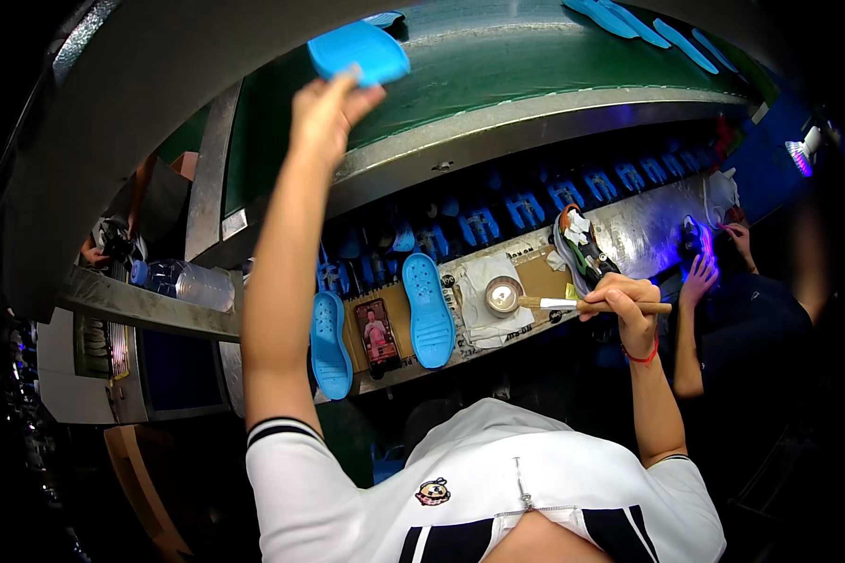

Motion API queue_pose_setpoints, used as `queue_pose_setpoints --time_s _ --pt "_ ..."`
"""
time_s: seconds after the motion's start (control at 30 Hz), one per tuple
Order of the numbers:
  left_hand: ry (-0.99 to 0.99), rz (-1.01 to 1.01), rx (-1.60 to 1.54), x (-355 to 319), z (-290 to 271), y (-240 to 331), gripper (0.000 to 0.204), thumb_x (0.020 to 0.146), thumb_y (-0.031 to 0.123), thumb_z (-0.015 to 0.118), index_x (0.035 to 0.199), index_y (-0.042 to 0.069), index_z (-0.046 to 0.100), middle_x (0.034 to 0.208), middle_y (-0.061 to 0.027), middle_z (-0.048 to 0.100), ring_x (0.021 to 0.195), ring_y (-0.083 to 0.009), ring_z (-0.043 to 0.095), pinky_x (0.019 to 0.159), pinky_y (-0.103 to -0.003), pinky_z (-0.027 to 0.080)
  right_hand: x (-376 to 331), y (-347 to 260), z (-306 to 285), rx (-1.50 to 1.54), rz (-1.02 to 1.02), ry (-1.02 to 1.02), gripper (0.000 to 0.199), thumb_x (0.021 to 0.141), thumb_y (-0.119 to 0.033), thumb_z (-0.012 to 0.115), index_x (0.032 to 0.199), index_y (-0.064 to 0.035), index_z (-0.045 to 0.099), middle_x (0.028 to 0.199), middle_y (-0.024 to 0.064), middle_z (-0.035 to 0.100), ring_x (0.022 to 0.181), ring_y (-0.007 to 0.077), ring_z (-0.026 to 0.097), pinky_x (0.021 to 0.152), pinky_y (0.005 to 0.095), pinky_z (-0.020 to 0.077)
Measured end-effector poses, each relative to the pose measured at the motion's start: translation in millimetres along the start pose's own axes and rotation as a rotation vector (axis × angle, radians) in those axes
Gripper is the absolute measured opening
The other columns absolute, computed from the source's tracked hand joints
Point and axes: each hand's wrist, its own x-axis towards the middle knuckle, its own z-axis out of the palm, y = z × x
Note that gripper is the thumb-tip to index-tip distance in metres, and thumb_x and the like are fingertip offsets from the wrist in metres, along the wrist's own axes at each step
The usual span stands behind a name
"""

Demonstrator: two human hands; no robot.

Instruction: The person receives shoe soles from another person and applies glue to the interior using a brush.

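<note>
Fingers of the left hand (327, 113) are pinched on the lower edge of a blue shoe sole (359, 52). The arm is stretched far up and out, so the sole sits high over the green belt (535, 56), near its front rim. I cannot tell if the sole touches the belt or hangs just above it.

The sole looks light, because a few fingertips hold it up with no trouble. It looks soft and bendy, like foam or rubber, and it curves a little. It does not look like it would break if dropped. Its edge is a good place to hold it, since the flat face may be wet with glue and should stay clean.

Fingers of the right hand (629, 305) are wrapped tight around a brush (582, 305) with a wooden handle. The brush tip points left, at a small round tin (503, 296). The tin sits on a white cloth (483, 300) on the bench.

Two more blue soles (428, 310) lie flat on the bench, side by side, with a phone (377, 333) between them. More blue soles ride far off on the belt at the top right.

Another person's hand (699, 277) works to the right, under a purple light.
</note>
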Motion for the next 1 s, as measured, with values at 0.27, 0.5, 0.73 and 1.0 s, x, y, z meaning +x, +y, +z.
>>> queue_pose_setpoints --time_s 0.27,0.5,0.73,1.0 --pt "-0.23 0.135 0.247 -119.6 22.6 -90.7 0.053 0.082 0.002 0.063 0.126 0.003 0.035 0.112 -0.0137 0.055 0.075 -0.0203 0.064 0.06 -0.027 0.054 -32.4 83.4 7.3 0.009 0.362 0.012 0.024 0.093 -0.008 0.05 0.091 0.0085 0.067 0.079 0.0132 0.068 0.07 0.0156 0.067 0.064 0.022 0.0517" --pt "-0.017 -0.522 0.919 -355.6 -99.0 -281.5 0.054 0.068 0.01 0.08 0.105 -0.002 0.043 0.098 -0.0134 0.048 0.067 -0.0195 0.06 0.064 -0.033 0.051 -36.3 196.4 27.6 -0.133 0.376 0.067 0.02 0.09 -0.012 0.058 0.092 0.0055 0.068 0.078 0.0092 0.07 0.07 0.0142 0.067 0.062 0.0224 0.05" --pt "0.253 -0.664 0.642 -364.7 -111.9 -323.0 0.05 0.076 0.015 0.074 0.114 -0.005 0.047 0.111 -0.0169 0.054 0.079 -0.0156 0.06 0.068 -0.029 0.05 -14.3 199.1 47.3 -0.518 0.335 -0.003 0.024 0.086 -0.023 0.061 0.086 -0.0004 0.07 0.067 0.0114 0.068 0.06 0.0192 0.067 0.058 0.0277 0.0514" --pt "0.142 -0.741 -0.177 -332.7 -63.6 -219.8 0.041 0.092 0.015 0.059 0.126 0.001 0.04 0.116 -0.0101 0.055 0.101 -0.0191 0.057 0.075 -0.033 0.055 -28.7 210.3 29.5 -0.234 0.408 0.088 0.024 0.088 -0.019 0.061 0.091 0.0027 0.07 0.072 0.0095 0.07 0.065 0.0124 0.067 0.06 0.0239 0.05"
